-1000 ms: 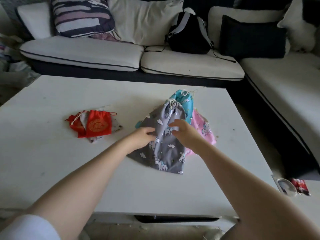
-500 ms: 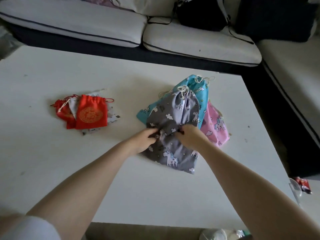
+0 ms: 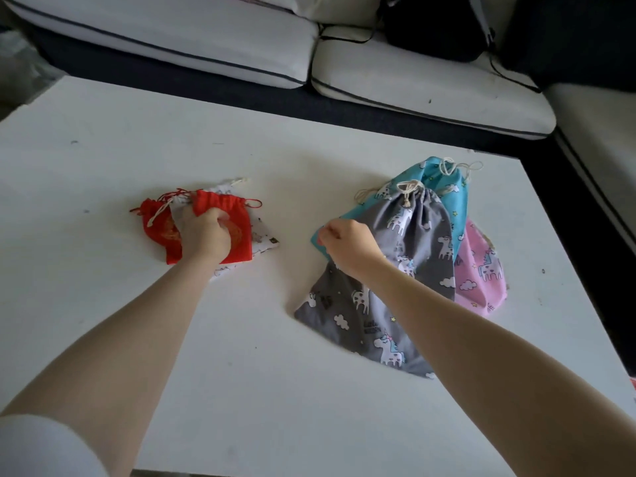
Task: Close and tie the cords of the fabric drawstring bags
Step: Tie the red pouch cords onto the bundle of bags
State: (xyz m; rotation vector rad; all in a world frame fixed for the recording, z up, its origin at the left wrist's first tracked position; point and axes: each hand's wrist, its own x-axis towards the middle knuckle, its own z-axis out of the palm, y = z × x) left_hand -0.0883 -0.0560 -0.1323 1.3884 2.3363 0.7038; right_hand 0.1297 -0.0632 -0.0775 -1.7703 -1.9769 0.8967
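Left grip (image 3: 203,235): fingers curled, clamped on small red fabric drawstring bag (image 3: 237,228), centre-left on white counter (image 3: 103,160).
Right grip (image 3: 347,244): pinching left edge of grey unicorn-print fabric drawstring bag (image 3: 420,242), centre-right, cord gathered.
Handling: likely light, limp, crumpling easily; best taken at cord ends beside the gathered neck.

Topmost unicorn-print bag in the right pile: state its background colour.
Grey fabric drawstring bag; head view.

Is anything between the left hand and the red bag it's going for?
Nothing visible. The left hand already grips the front red bag, which lies on top of a white patterned bag. A second red bag sits beside it, clear of the grip.
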